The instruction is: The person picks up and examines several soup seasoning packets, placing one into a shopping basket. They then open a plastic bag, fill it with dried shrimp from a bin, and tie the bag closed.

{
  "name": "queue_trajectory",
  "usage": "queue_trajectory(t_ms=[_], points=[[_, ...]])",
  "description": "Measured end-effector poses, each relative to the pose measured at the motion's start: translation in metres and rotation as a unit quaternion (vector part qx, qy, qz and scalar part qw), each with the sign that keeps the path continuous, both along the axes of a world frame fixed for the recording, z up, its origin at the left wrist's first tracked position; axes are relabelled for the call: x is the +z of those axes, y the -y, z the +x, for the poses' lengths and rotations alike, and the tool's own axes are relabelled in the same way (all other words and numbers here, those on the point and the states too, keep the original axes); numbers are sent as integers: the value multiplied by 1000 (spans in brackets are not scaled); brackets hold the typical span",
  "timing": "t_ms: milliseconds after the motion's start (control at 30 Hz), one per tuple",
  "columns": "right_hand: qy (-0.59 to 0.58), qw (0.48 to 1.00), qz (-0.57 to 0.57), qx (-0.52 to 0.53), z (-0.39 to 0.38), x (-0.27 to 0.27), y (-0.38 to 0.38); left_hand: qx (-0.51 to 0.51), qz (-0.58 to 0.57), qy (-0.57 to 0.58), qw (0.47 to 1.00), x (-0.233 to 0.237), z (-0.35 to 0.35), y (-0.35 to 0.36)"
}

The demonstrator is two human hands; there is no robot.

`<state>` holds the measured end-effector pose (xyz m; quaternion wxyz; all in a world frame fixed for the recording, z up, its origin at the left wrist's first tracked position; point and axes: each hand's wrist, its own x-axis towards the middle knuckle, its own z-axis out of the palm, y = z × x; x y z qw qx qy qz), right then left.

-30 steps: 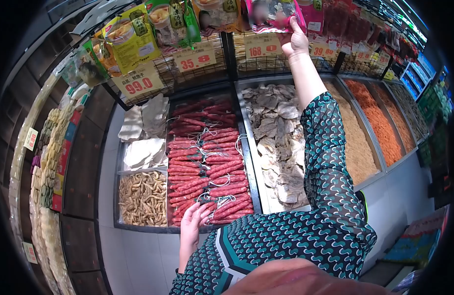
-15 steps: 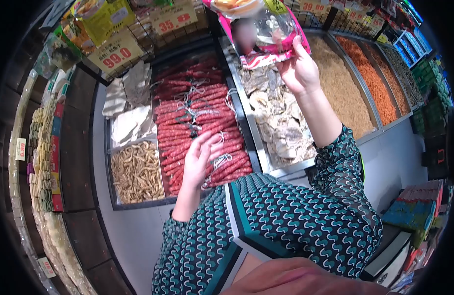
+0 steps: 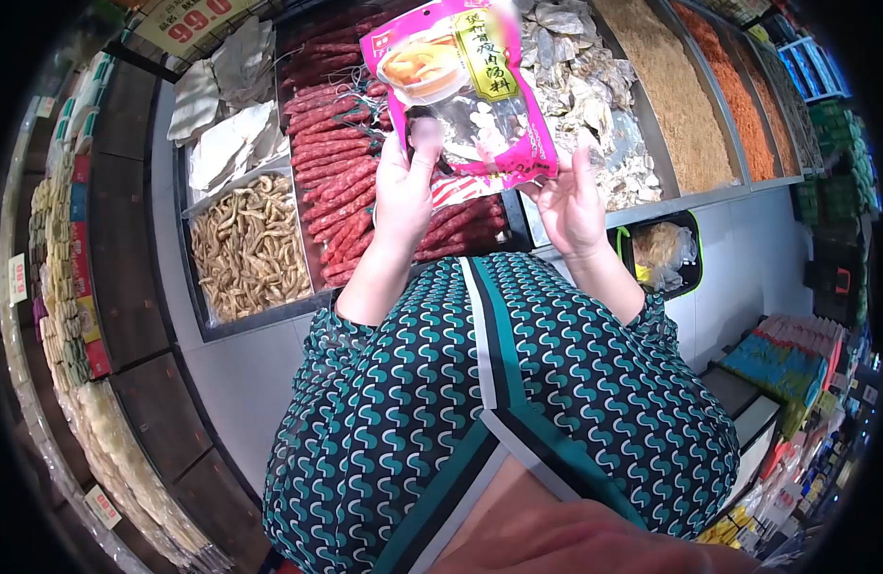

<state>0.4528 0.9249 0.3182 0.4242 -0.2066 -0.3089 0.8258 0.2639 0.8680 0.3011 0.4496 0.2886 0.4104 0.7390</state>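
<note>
A pink, partly see-through packet of soup ingredients [image 3: 465,96], with a bowl of food and a yellow label printed on it, is held up in front of my chest. My left hand [image 3: 406,187] grips its lower left edge, thumb on the front. At the lower right corner, my right hand [image 3: 570,206] pinches the packet, with the thumb pointing up. Below and behind the packet lie bundles of red dried sausages [image 3: 336,172]. White and grey dried pieces [image 3: 594,105], perhaps dried seafood, fill the bin beyond my right hand.
Dried shrimp-like pieces [image 3: 248,244] and pale flat sheets [image 3: 233,148] lie in bins on the left. Bins of tan [image 3: 676,96] and orange [image 3: 724,86] dried goods stand on the right. A black basket [image 3: 690,253] holding bagged goods sits below. Packed shelves [image 3: 82,287] line the left.
The packet has come down and closer from the rack area. My left hand, empty over the sausages before, now grips it too. The view has shifted, bringing the black basket into sight.
</note>
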Motion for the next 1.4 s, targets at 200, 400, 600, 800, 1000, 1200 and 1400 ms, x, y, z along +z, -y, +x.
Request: queue_trajectory(t_ms=[200, 400, 600, 800, 1000, 1200, 1400], points=[[223, 970, 86, -33, 10, -15, 17, -55, -4, -49, 997, -3, 1, 23], [215, 970, 3, -113, 23, -25, 19, -183, -38, 24, 982, -3, 7, 41], [167, 976, -32, -138, 26, -16, 27, -223, -96, 26, 970, -9, 3, 42], [136, 970, -96, -176, 24, -14, 34, -197, -105, -22, 975, -11, 6, 42], [128, 979, -14, -159, 30, -20, 36, -226, -91, 34, 969, -29, 2, 40], [334, 861, 231, -307, 24, -10, 44, -139, -35, -349, 926, -10, 2, 35], [427, 516, 709, -219, -17, 13, 67, -256, -18, 156, 954, -2, 21, 32]])
